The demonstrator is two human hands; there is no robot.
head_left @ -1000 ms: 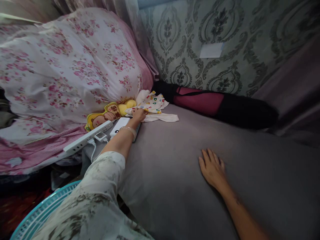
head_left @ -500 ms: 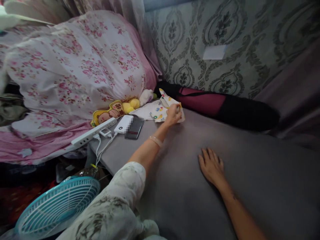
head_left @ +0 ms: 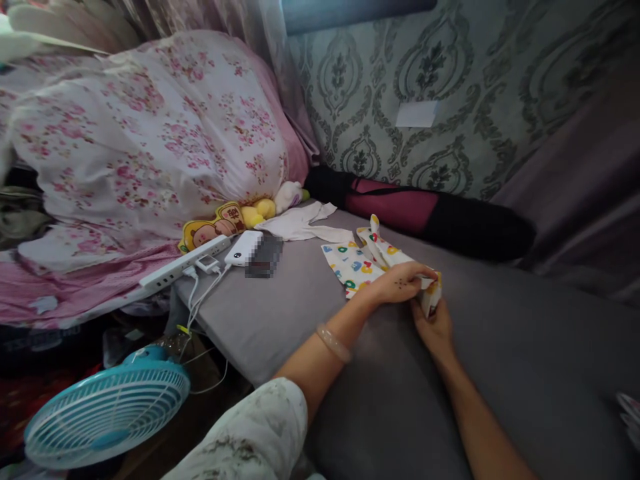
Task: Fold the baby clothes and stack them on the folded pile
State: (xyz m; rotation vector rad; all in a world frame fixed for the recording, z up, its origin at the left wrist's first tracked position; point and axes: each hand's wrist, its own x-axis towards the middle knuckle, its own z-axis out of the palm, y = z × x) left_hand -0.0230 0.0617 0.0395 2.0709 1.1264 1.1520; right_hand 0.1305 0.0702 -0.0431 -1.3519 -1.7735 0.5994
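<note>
Left hand (head_left: 403,283) and right hand (head_left: 438,332) both pinch the right end of the printed garment (head_left: 356,263), rest lying on the grey sheet (head_left: 280,320), presumably so two grips control that end while the sheet bears slack.

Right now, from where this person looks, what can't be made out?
All in the head view:
Print cloth: partly covered by the left hand.
Right hand: some fingertips are hidden by the print cloth.
Dark slab: its surface is blurred by pixel blocks.
Pale thing: cut off by the right edge and blurred, so I can't say what it is.
</note>
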